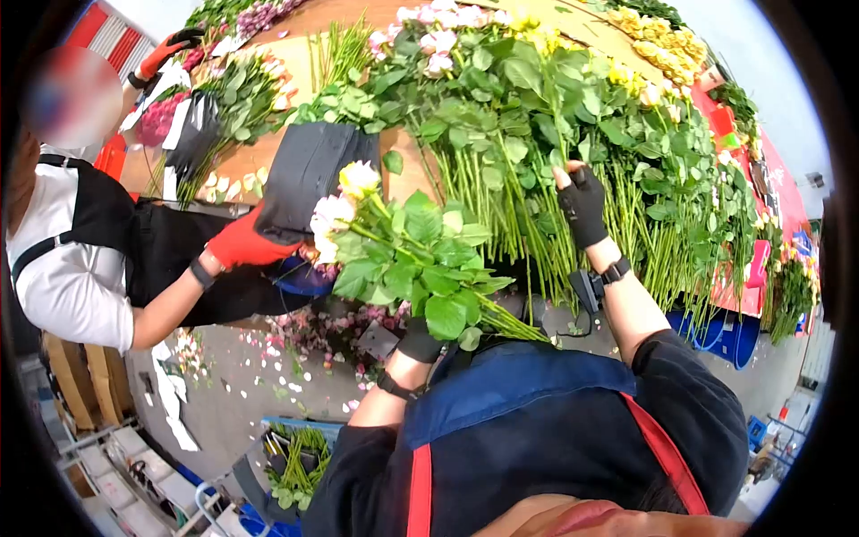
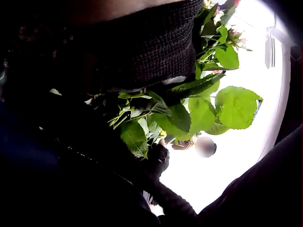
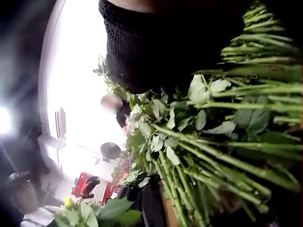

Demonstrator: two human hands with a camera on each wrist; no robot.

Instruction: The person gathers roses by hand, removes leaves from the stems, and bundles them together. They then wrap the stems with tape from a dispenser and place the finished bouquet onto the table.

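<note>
In our left hand (image 1: 420, 344), in a black knitted fingerless glove, we hold a leafy bunch of pale pink and yellow roses (image 1: 419, 264) by its green stems, the fingers mostly hidden by leaves. The bunch slants before our chest. Our right hand (image 1: 585, 206), gloved alike, reaches into a broad heap of long-stemmed green-leaved roses (image 1: 528, 134); we cannot tell whether its fingertips pinch a stem. Near our blooms, a coworker's red-gloved hand (image 1: 253, 238) touches a black rectangular bundle (image 1: 313, 170).

We were in a flower workshop: roses (image 1: 537, 103) heaped at one o'clock, petals (image 1: 300, 338) littering the floor (image 1: 228, 416) at eight.
</note>
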